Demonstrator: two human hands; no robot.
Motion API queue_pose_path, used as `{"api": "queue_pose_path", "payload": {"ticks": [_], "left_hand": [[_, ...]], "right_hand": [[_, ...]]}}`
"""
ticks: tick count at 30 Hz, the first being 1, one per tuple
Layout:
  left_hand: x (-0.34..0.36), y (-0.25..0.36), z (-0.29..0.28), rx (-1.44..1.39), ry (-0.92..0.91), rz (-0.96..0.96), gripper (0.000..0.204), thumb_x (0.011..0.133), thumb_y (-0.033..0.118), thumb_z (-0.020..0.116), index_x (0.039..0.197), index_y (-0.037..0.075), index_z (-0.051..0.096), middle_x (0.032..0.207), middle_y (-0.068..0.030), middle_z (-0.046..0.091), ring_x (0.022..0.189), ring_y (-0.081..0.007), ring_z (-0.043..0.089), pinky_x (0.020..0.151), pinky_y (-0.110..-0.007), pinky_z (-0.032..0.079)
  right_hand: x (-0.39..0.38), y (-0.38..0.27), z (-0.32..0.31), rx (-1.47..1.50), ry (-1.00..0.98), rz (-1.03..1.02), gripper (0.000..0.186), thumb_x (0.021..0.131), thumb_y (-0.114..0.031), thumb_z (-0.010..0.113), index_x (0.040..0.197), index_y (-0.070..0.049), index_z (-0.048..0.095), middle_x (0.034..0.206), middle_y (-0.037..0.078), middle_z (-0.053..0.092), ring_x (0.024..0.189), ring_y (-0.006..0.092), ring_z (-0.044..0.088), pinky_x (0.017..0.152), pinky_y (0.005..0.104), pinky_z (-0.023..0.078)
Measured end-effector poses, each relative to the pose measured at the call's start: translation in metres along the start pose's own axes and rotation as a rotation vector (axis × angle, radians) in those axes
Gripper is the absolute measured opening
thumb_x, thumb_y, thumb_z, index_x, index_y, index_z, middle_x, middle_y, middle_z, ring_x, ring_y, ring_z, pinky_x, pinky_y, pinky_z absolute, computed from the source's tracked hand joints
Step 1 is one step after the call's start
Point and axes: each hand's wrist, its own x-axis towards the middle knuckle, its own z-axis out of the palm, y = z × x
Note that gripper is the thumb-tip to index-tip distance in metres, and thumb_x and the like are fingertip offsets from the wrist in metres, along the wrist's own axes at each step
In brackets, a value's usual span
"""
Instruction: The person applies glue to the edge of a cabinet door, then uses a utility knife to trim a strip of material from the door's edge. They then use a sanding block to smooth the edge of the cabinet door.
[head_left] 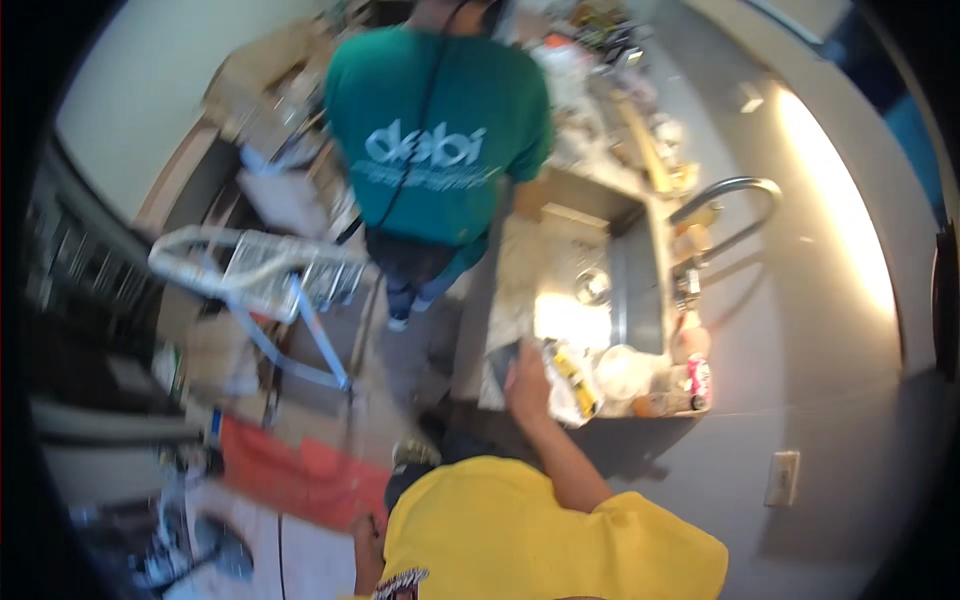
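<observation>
My right arm reaches forward from a yellow sleeve to the near left corner of a metal sink [655, 290]. There my right hand [527, 383] is closed against a dark grey thing [503, 366], blurred and too unclear to name. Just right of the hand lies a yellow and white packet [573, 382], with a white round tub [622, 372] beside it. Low on the left, my left hand [368, 540] hangs near my side, its fingers curled. A small dark spot shows at those fingers, but what they hold is not clear.
A person in a green shirt [440, 130] stands ahead, back turned. A white folding step stool [270, 270] is at the left, above a red sheet [300, 475]. The curved faucet [735, 190] and a pink can [698, 382] line the sink's right side. Clutter covers the far counter.
</observation>
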Motion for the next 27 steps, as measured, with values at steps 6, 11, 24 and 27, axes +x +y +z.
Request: {"api": "queue_pose_path", "payload": {"ticks": [6, 11, 24, 27], "left_hand": [[0.035, 0.135, 0.070, 0.088, -0.043, 0.213, 0.018, 0.085, 0.013, 0.060, 0.069, 0.005, 0.056, 0.061, -0.0046, 0.053, 0.051, -0.0129, 0.048, 0.047, -0.027, 0.038], [0.057, 0.223, 0.091, 0.268, -0.181, 0.316, 0.014, 0.084, 0.011, 0.061, 0.073, 0.003, 0.058, 0.065, -0.0058, 0.055, 0.057, -0.0135, 0.051, 0.051, -0.028, 0.041], [0.152, 0.388, 0.079, 0.492, -0.461, 0.513, 0.011, 0.081, 0.008, 0.062, 0.084, -0.002, 0.065, 0.077, -0.0090, 0.063, 0.071, -0.0151, 0.057, 0.064, -0.031, 0.047], [0.165, 0.426, 0.062, 0.163, -0.739, 0.566, 0.013, 0.080, 0.007, 0.062, 0.086, -0.003, 0.066, 0.080, -0.0097, 0.065, 0.074, -0.0155, 0.059, 0.067, -0.031, 0.049]], "right_hand": [[0.022, -0.018, -0.011, -0.160, -0.030, -0.028, 0.047, 0.076, -0.002, 0.058, 0.122, -0.004, 0.053, 0.120, 0.024, 0.050, 0.112, 0.0396, 0.049, 0.094, 0.0477, 0.039], [0.020, -0.053, -0.007, -0.126, 0.061, -0.134, 0.041, 0.077, -0.011, 0.063, 0.117, -0.005, 0.055, 0.121, 0.020, 0.050, 0.112, 0.0363, 0.048, 0.093, 0.0458, 0.039], [0.005, -0.063, 0.042, -0.365, 0.067, 0.062, 0.053, 0.073, -0.019, 0.070, 0.123, -0.009, 0.056, 0.128, 0.016, 0.051, 0.126, 0.0335, 0.044, 0.105, 0.0471, 0.035], [-0.001, -0.041, 0.060, -0.152, 0.197, 0.133, 0.053, 0.070, -0.017, 0.071, 0.120, -0.006, 0.057, 0.127, 0.017, 0.054, 0.124, 0.0347, 0.047, 0.105, 0.0461, 0.036]]}}
